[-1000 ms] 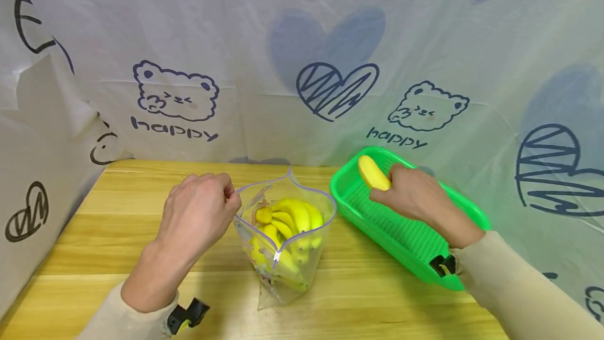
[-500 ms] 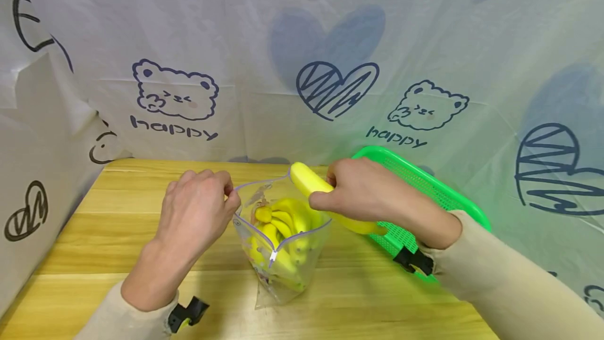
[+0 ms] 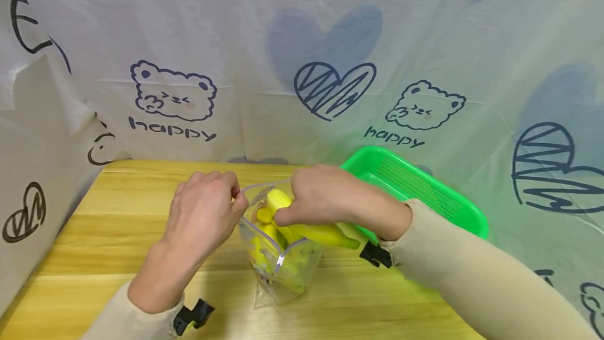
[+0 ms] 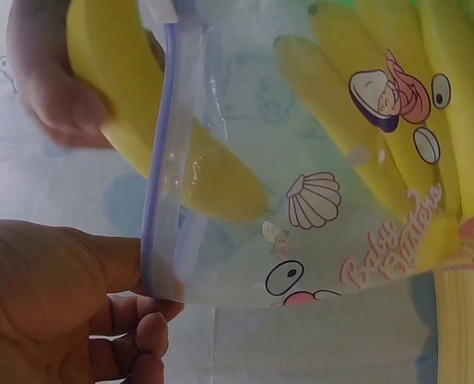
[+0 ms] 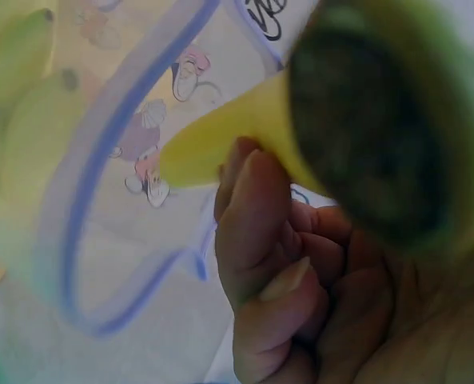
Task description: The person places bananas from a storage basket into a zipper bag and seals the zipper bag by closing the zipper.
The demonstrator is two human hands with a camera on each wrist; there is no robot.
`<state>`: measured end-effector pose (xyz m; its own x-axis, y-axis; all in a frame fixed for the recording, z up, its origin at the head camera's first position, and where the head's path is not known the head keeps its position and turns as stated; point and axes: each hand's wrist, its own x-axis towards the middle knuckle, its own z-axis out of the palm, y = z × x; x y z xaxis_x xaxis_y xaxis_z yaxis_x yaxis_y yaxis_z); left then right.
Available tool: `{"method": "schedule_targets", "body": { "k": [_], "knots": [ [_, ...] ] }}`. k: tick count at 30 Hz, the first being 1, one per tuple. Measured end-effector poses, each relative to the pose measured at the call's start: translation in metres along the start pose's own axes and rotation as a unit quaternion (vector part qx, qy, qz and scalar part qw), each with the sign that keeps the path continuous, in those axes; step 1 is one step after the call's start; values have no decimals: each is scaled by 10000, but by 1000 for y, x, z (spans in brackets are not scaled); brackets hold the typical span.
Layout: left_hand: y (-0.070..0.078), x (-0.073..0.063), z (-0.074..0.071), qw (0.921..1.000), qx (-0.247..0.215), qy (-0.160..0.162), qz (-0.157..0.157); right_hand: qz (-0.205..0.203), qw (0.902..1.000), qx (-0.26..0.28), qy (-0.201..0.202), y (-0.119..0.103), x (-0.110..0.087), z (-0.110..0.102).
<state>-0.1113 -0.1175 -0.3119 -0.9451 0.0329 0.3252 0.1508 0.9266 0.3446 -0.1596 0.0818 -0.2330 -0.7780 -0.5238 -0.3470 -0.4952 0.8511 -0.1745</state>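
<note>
A clear zip bag (image 3: 294, 279) with a purple-edged mouth stands on the table, several bananas (image 4: 388, 96) inside it. My left hand (image 3: 200, 216) pinches the left edge of the bag's mouth between thumb and finger. Above the opening, my right hand (image 3: 330, 195) grips a single banana (image 3: 327, 234) around its middle. One end of that banana reaches inside the bag, visible through the printed plastic in the left wrist view; its stem end points right, outside. In the right wrist view the stem end looms large and blurred before the curled fingers (image 5: 256, 208).
A green perforated basket (image 3: 474, 222) stands right of the bag, partly behind the right forearm. The wooden table (image 3: 137, 214) meets a patterned cloth (image 3: 264, 119) at the back. A white zip slider (image 3: 280, 261) sits at the front of the bag's mouth.
My right hand has carried the banana left from over the green basket to the bag, and its far end has entered the mouth. The left hand keeps holding the bag's edge.
</note>
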Motion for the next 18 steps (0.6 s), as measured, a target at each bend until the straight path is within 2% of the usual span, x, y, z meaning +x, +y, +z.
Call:
{"method": "schedule_targets", "body": {
  "k": [7, 18],
  "knots": [
    [9, -3, 2, 9998, -130, 83, 113, 175, 9992, -363, 57, -15, 25, 8],
    [12, -6, 6, 9996, -223, -20, 142, 183, 9978, -320, 553, -15, 51, 57]
  ]
}}
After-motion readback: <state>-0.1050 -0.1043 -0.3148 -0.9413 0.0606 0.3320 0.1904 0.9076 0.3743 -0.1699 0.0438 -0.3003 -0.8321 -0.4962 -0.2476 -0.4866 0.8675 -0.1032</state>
